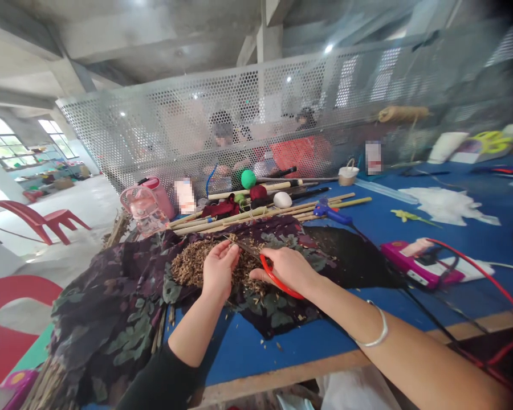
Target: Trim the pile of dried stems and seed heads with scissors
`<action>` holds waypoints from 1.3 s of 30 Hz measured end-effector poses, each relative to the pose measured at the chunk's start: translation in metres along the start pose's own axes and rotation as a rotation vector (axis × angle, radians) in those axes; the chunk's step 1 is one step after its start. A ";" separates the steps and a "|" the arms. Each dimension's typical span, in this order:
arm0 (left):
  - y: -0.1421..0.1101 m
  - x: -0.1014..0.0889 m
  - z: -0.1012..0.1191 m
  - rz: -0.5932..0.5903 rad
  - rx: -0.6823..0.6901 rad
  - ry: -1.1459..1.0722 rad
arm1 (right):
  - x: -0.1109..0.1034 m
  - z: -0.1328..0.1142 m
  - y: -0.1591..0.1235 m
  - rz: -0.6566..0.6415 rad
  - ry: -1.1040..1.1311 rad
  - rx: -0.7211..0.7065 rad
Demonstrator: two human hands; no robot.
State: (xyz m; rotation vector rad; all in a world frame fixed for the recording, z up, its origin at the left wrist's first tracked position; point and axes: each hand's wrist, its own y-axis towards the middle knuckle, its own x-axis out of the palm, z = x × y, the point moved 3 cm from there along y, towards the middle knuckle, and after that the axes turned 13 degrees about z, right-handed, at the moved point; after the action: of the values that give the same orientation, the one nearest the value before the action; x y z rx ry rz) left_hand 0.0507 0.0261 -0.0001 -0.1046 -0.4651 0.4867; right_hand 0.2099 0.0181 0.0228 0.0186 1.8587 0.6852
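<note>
My right hand (288, 269) is closed round the red handles of a pair of scissors (277, 279). The blades point left, toward my left hand (219, 267), whose thumb and fingers are pinched together at the blade tips. Whatever lies in that pinch is too small to make out. Under both hands is a heap of small brown dried plant pieces (188, 265). The heap rests on a dark cloth with a leaf pattern (123, 307), spread over the blue tabletop (325, 345) and hanging off its left side.
Behind the heap lie bamboo sticks (231, 221), a green ball (248, 179), a white ball (283, 200) and a blue glue gun (332, 214). A pink power strip (419, 267) with cables sits at right. A pink bag (147, 208) stands left, before a perforated metal screen (162, 125).
</note>
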 end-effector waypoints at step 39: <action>0.002 0.000 -0.007 0.014 -0.030 0.043 | 0.002 -0.001 -0.001 -0.038 0.140 0.020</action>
State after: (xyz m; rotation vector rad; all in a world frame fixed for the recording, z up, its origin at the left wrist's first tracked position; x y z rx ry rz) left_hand 0.0528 0.0278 -0.0068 -0.1472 -0.4298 0.4903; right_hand 0.2084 0.0173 0.0208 -0.0526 1.9951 0.6555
